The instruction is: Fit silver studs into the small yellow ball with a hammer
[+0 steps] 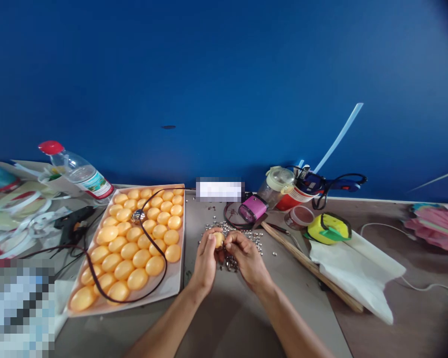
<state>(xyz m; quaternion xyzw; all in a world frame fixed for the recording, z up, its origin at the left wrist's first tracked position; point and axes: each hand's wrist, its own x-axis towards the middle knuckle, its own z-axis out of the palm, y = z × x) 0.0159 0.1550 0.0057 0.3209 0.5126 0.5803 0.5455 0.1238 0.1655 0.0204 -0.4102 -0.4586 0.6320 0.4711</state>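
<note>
My left hand [205, 263] is closed around a small yellow-orange ball [219, 240], held up over the table. Close against the ball's right side, my right hand [248, 261] has thumb and fingertips pinched together; whatever is between them is too small to make out. Beneath and behind both hands lie many scattered shiny silver rhinestones [257, 238]. To the left, a shallow white tray [182, 268] holds rows of similar orange balls [124, 270]. Among them sits one silver, glittering ball [138, 215], and a dark cord [166, 258] loops across the tray.
A bottle with a red cap [85, 174] leans behind the tray; a black glue gun [74, 221] lies left. On the right are a purple device [253, 209], clear jar [276, 184], red cup [289, 199], wooden stick [313, 266], yellow-green item [328, 228] and white paper [358, 268]. A blue wall [224, 89] stands behind.
</note>
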